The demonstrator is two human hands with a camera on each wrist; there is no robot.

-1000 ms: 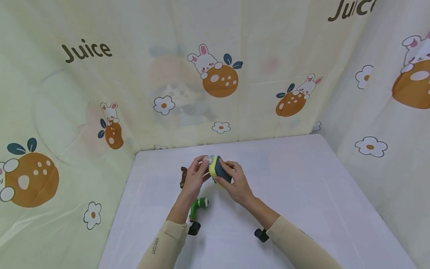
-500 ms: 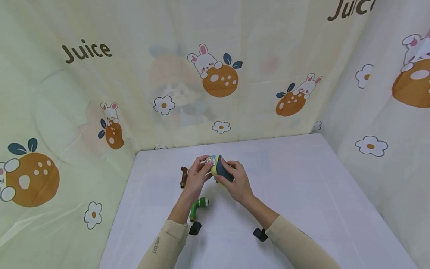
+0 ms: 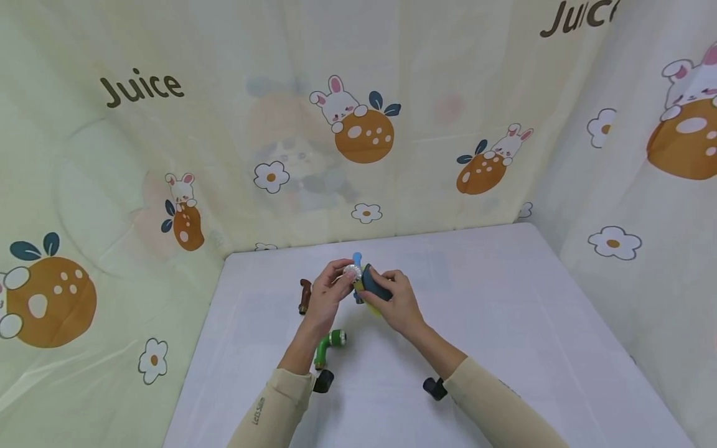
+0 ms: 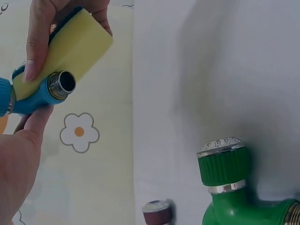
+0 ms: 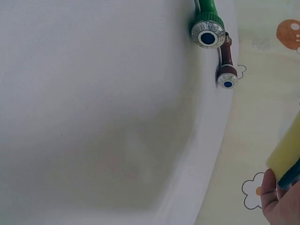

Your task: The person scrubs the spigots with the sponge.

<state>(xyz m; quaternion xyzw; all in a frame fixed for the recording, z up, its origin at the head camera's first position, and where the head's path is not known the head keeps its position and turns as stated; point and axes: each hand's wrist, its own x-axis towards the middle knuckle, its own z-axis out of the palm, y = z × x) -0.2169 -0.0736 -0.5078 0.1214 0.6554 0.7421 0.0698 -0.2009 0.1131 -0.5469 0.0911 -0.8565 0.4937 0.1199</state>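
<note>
Above the far part of the table, the left hand point(image 3: 327, 295) grips a blue pipe-shaped fitting point(image 4: 37, 99) with a silver dial and a threaded metal end. The right hand point(image 3: 399, 306) pinches a sponge point(image 4: 77, 49), yellow with a dark blue-green scouring side. In the left wrist view the yellow side lies against the blue fitting. The right wrist view shows the right hand point(image 5: 282, 201) at the lower right edge, its fingers on the sponge point(image 5: 286, 152); the fitting is out of that view.
A green fitting point(image 3: 323, 350) lies on the white table point(image 3: 504, 311), left of centre. Farther back lies a brown fitting point(image 3: 305, 296), left of the left hand. Black wrist-worn devices show at both sleeves. Patterned curtains point(image 3: 437, 56) stand behind and beside the table.
The blue fitting has turned, so its dial and blue end show more. The sponge has shifted slightly right and down along it, with both hands keeping their grip. The head view has moved slightly.
</note>
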